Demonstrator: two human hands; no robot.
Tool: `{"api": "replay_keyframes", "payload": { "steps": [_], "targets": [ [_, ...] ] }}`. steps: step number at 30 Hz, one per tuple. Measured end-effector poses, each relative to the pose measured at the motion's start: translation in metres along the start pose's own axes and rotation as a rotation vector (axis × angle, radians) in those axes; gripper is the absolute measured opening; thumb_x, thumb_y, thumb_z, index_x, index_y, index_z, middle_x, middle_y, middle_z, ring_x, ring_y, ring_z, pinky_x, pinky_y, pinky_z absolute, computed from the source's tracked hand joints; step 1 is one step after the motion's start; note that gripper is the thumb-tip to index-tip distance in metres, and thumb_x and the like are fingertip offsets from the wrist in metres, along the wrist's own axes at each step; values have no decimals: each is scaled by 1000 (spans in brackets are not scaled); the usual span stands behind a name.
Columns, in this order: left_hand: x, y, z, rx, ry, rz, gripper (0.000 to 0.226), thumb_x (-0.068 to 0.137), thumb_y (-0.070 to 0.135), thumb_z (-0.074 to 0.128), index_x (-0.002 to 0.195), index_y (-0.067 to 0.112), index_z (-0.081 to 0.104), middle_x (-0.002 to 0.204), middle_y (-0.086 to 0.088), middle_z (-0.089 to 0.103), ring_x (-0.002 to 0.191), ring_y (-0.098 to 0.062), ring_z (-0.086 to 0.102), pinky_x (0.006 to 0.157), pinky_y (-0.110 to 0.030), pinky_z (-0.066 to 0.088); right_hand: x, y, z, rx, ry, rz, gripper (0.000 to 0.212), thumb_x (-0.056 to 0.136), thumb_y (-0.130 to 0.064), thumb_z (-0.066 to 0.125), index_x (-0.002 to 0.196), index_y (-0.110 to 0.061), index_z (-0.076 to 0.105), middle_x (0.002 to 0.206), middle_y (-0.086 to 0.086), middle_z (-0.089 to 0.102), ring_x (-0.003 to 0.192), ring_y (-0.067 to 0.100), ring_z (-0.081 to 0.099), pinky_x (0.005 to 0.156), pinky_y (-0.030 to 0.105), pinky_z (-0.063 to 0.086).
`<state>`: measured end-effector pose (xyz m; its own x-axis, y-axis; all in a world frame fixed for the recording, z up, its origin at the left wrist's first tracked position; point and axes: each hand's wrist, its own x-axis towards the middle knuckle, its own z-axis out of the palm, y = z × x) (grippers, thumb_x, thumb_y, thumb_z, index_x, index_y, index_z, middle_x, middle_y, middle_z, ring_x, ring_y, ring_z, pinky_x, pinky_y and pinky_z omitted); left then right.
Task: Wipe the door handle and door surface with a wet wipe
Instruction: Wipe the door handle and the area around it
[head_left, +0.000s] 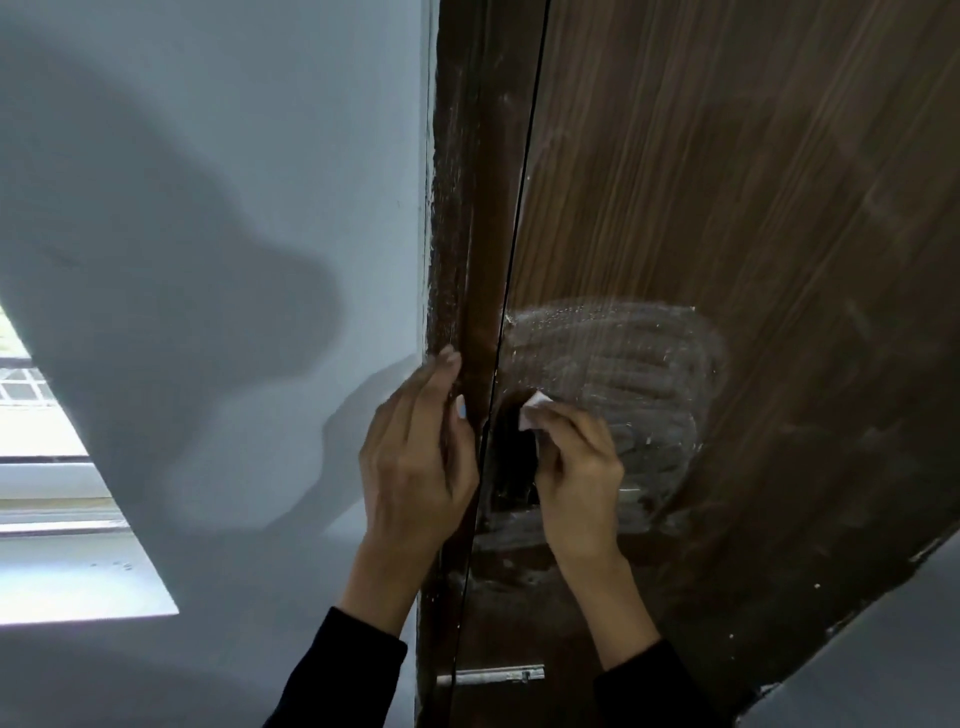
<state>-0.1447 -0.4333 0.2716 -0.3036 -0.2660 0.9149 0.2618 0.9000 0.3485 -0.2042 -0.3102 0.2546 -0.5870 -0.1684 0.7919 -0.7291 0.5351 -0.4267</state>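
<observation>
Wet wipe (691, 402) folded small, pinched in fingertips of right hand (579, 478), pressed to door (727, 208) just right of the closing edge. Dark handle (514, 452) directly left of and below the wipe, between both hands, long axis running up and down; partly hidden, shape unclear. Right hand nearer, already touching that zone. Left hand (415, 457) loosely open, holding nothing, fingers resting on door frame (457, 260). Smeared damp patch (623, 353) spreading up and right of the wipe. Probably a short slide left and down onto the handle next. Latch bolt (498, 675) lower down, well apart.
</observation>
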Motion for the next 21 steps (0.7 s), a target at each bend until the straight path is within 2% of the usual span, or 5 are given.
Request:
{"api": "replay_keyframes", "payload": {
  "steps": [4, 9, 12, 17, 21],
  "targets": [
    [27, -2, 13, 174, 10, 137, 43, 95, 10, 38, 137, 5, 36, 145, -17, 39, 139, -26, 31, 114, -42, 28, -11, 0, 2, -1, -92, -56, 31, 70, 11, 68, 96, -5, 70, 105, 10, 63, 98, 19, 62, 88, 28, 51],
    [58, -15, 22, 341, 47, 134, 54, 94, 12, 42, 144, 2, 24, 150, -25, 25, 144, -29, 12, 118, -43, 9, -8, -2, -5, 22, 8, 73, 33, 76, 10, 63, 103, -8, 67, 106, 7, 61, 95, 12, 59, 84, 25, 52],
    [60, -25, 27, 362, 27, 129, 59, 93, 17, 45, 144, 1, 21, 151, -26, 23, 143, -34, 13, 118, -44, 7, -7, -14, 3, -6, -118, -7, 39, 73, 14, 62, 106, -4, 67, 110, 9, 61, 103, 18, 58, 94, 27, 48],
    [61, -33, 37, 386, 45, 141, 62, 92, 22, 46, 144, 1, 20, 150, -26, 26, 143, -32, 12, 117, -46, 7, -7, -2, -17, -105, -232, 115, 27, 71, 13, 62, 92, -3, 69, 103, 10, 61, 92, 21, 62, 81, 33, 56],
    [59, -30, 44, 377, 99, 107, 58, 93, 20, 43, 143, 0, 23, 149, -27, 28, 141, -36, 17, 117, -45, 5, -3, -11, -24, -123, -367, 105, 32, 76, 9, 57, 100, -9, 67, 108, 8, 61, 104, 18, 56, 90, 22, 48]
  ]
}}
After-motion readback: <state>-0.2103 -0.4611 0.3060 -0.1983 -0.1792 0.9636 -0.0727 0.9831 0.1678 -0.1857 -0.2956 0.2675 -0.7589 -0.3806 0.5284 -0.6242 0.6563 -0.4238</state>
